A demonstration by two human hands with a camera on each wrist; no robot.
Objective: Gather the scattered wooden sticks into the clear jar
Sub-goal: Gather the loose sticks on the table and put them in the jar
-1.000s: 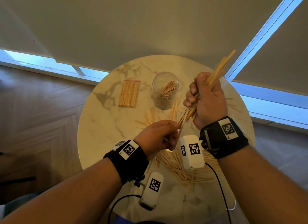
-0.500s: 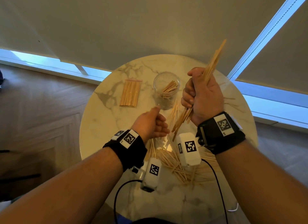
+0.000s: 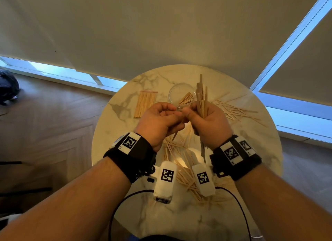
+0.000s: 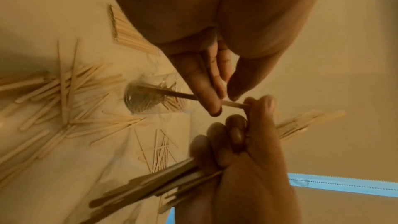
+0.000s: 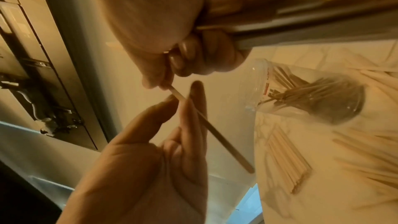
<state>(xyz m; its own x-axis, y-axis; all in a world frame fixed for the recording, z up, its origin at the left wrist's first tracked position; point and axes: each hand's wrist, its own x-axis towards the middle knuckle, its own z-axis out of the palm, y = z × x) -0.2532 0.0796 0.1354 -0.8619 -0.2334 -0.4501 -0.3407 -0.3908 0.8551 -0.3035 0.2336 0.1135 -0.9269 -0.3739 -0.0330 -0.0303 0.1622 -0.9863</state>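
Right hand (image 3: 208, 122) is clenching bundle (image 3: 201, 99) of sticks upright above surface (image 3: 115, 151), its thumb and finger also pinching one end of single stick (image 5: 206, 125). Left hand (image 3: 158, 122) is pinching same stick between thumb and fingers (image 5: 193, 108). We are seeing jar (image 3: 179, 95) just behind hands, standing on surface, some sticks inside. Loose sticks (image 3: 181, 170) are lying scattered under hands and at right. Neat pack (image 3: 145, 104) is lying left of jar.
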